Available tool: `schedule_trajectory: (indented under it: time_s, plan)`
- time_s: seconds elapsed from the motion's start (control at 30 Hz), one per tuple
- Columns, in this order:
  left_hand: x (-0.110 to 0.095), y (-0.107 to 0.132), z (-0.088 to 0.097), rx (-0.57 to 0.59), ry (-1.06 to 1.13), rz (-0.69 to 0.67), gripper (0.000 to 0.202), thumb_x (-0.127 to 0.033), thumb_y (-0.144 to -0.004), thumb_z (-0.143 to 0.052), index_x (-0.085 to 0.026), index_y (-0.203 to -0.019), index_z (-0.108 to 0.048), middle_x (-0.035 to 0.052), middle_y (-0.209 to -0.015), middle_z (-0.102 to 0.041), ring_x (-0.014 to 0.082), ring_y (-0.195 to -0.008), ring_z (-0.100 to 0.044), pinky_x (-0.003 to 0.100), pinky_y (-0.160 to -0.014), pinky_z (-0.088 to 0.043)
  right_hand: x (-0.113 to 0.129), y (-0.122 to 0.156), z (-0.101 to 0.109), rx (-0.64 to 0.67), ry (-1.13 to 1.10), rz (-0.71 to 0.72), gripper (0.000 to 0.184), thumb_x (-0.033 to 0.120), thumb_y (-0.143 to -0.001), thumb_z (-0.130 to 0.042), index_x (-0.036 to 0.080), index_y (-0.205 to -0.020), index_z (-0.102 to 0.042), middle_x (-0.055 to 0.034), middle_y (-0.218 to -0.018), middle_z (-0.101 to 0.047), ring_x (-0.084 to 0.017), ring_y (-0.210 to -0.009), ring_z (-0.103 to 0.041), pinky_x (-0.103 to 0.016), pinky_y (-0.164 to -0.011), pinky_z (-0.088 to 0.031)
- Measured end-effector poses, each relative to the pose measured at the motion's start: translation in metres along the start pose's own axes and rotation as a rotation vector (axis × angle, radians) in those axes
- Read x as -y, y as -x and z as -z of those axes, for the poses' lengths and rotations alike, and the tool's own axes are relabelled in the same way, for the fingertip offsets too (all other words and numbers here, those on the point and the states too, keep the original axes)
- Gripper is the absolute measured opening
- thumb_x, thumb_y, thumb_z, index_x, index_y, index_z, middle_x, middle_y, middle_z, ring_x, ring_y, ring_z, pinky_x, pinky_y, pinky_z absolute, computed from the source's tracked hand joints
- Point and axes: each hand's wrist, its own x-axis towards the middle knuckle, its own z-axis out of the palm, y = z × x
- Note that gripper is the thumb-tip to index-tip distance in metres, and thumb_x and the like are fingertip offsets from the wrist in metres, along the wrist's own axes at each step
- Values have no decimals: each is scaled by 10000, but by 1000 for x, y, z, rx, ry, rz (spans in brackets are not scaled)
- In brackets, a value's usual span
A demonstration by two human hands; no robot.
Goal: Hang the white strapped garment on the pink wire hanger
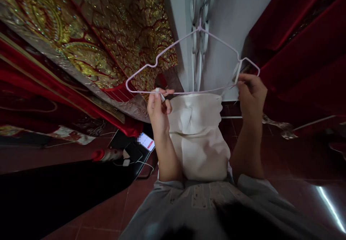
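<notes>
A pale pink clothes hanger (177,43) hangs from a white metal rack (194,49) in front of me. Just below its lower bar is a white garment (200,139) with a twisted front and wavy side edges. My left hand (159,106) is closed at the left part of that bar, with a short piece of white strap (162,97) between its fingers. On the other side my right hand (251,90) pinches a second white strap, which loops up over the hanger's right notch. The fingertips partly hide both straps.
Gold sequined red garments (108,27) hang close on the left, dark red fabric (302,52) on the right. Low at left, a phone (147,141) with a lit screen, a power bank with a cable (133,151) and a red-capped bottle (108,155) lie on a black surface.
</notes>
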Motion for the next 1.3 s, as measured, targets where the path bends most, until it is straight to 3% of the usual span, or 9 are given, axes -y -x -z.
schedule_trajectory:
  time_s: [0.13,0.33,0.53,0.77,0.9,1.0,1.1,1.23,1.3]
  plan:
    - [3,-2,3,23,40,8,392,-565,-919,-873,-216,-918,-696,17,-873,-794,39,-443,-344,208,-431,-244,27,-18,0,9,-65,35,147,300,-896,-700,219,-928,-819,24,-707,-633,-78,-540,-341,-257,-516,-252]
    - [2,0,5,64,-14,61,348,-538,-928,-862,-224,-925,-713,33,-946,-814,43,-456,-332,223,-440,-253,8,-45,-5,-313,-233,28,466,374,-835,-833,409,-1298,-800,-5,-1292,-810,-133,-683,-543,-314,-493,-344]
    - [5,0,5,77,23,78,332,-537,-932,-849,-235,-919,-711,37,-951,-810,55,-463,-303,240,-440,-233,-28,-8,-1,-669,-180,105,518,448,-834,-797,278,-1322,-765,-110,-1244,-789,-189,-779,-676,-286,-462,-340]
    - [11,3,1,12,-42,55,355,-588,-942,-802,-242,-977,-730,79,-1059,-842,73,-487,-332,254,-463,-253,14,21,-26,191,-42,198,356,481,-862,-874,285,-1157,-843,-52,-1143,-802,-86,-603,-541,-267,-536,-484]
    - [14,-8,28,-218,-213,-178,193,-408,-958,-773,-227,-1017,-808,62,-1042,-832,87,-568,-488,254,-508,-348,20,21,-29,215,-48,164,349,529,-870,-872,272,-1103,-833,-49,-1110,-767,-88,-609,-495,-263,-522,-462]
    - [4,-26,58,-379,-352,-490,110,-295,-994,-773,-217,-1043,-834,31,-1057,-811,149,-893,-717,280,-713,-517,19,20,-23,201,-34,168,328,490,-864,-886,272,-1104,-835,-49,-1100,-738,-88,-615,-469,-260,-512,-433]
    - [-19,-44,70,-128,-394,-533,298,-348,-998,-866,-212,-1259,-820,55,-1292,-790,254,-1248,-736,410,-944,-563,18,17,-18,199,-27,205,286,436,-859,-893,280,-1092,-833,-40,-1079,-713,-83,-607,-455,-259,-506,-396]
    - [-51,-61,45,275,-486,-283,479,-381,-763,-1052,-246,-1170,-838,57,-1162,-819,281,-1108,-770,417,-940,-632,14,19,-24,181,-29,219,269,419,-871,-884,279,-1086,-800,-35,-1093,-691,-71,-586,-444,-271,-505,-384]
    - [-57,-70,27,271,-487,-203,374,-330,-739,-1060,-265,-1018,-820,41,-986,-786,264,-996,-751,388,-852,-638,12,24,-30,143,-39,229,277,420,-870,-882,270,-1077,-776,-30,-1092,-680,-62,-568,-426,-273,-501,-374]
